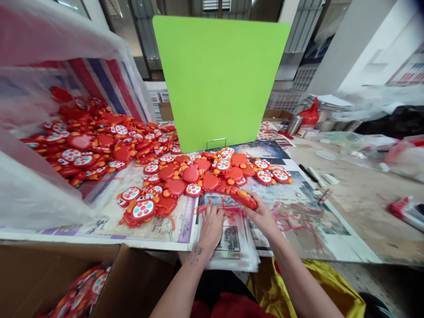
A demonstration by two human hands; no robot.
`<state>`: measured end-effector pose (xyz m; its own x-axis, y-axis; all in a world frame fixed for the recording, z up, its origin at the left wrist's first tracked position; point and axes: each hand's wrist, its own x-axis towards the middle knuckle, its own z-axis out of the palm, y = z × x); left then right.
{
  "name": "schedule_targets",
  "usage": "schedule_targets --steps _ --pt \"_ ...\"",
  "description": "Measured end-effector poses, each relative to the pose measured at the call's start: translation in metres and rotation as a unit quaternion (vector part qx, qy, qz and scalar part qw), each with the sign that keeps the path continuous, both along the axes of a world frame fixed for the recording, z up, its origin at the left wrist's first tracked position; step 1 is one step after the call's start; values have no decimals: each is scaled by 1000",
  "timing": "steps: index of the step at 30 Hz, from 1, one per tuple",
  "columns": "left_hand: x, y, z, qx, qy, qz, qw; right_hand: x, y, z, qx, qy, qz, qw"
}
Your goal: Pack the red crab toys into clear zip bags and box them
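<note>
Where the two hands meet at the near edge of the table [357, 207], a red toy [243, 197] is gripped in the right hand [261, 214], the fingers closed round its body so that it is kept tilted and just above the stack of clear bags [238, 251]. An orange cord [212, 207] is trailed from the toy leftward across the top of that stack. The left hand [210, 225] is laid palm down on the bags, apparently so that the slippery sheets are pinned flat. Its fingers are bent at the cord, but whether the cord or the top bag is pinched cannot be told from this angle.

The stack is set squarely before the body, within reach of both hands. Just beyond it, a heap of like toys [198, 176] is spread over printed paper, spilled from a large plastic sack [29, 190] that is opened on its side at the left, so that pieces are near to hand. A green board [218, 79] is stood upright behind the heap. A cardboard box [33, 274] holding more toys is placed below the table edge at the left.
</note>
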<state>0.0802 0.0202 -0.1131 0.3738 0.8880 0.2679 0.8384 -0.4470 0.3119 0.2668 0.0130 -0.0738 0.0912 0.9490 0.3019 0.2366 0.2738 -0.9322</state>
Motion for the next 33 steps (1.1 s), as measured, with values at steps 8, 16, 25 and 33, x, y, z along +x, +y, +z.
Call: schedule_targets --steps 8,16,25,33 --pt "-2 -3 -1 50 1 -55 997 -3 3 -15 -25 -4 67 997" --pt "-1 -4 -3 88 -21 -58 994 0 28 -6 -25 -73 65 995" --pt "-2 -4 4 138 -121 -33 982 -40 53 -8 -52 -197 236 950" --pt "-4 3 1 35 -192 -34 980 -3 17 -13 -105 -287 -63 950"
